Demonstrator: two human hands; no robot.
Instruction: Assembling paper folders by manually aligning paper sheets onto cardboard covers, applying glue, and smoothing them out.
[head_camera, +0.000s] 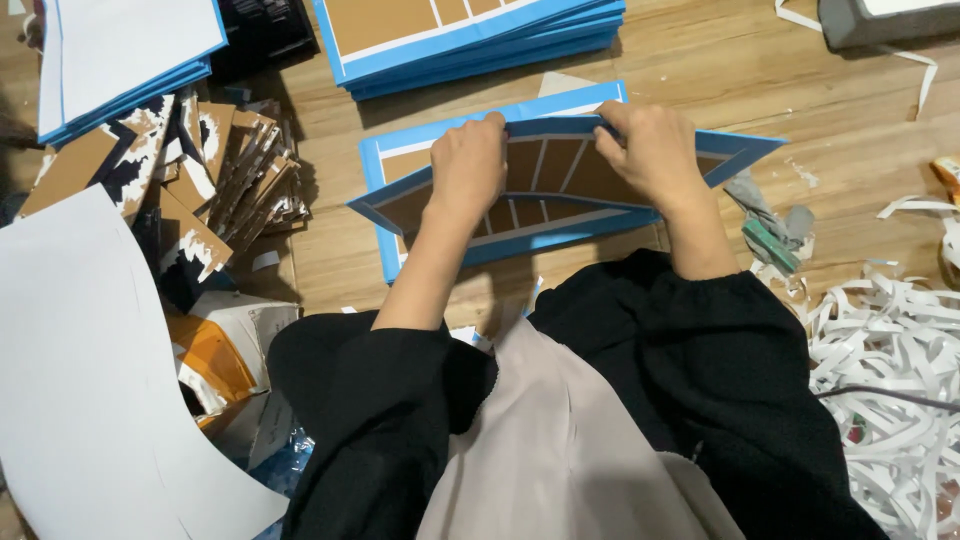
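Head view: left hand (468, 165) and right hand (652, 152) both clamp fingers over the top edge of a blue-edged board (545, 190) at centre; paper strips (890, 360) at four o'clock.

We counted two hands: left hand (466, 165), right hand (653, 152). One folded blue-brown panel (560, 185) held, one flat panel (392, 160) beneath. Two blue stacks (470, 40) (120, 55). One large white sheet (80, 370). White strips (890, 350) too many to count.

Two bare hands, left hand (468, 165) and right hand (655, 150). Well back from the fingers (490, 122): black sleeves, gathered cuffs pushed up the forearms. Between the sleeves, a pale grey-beige garment front.
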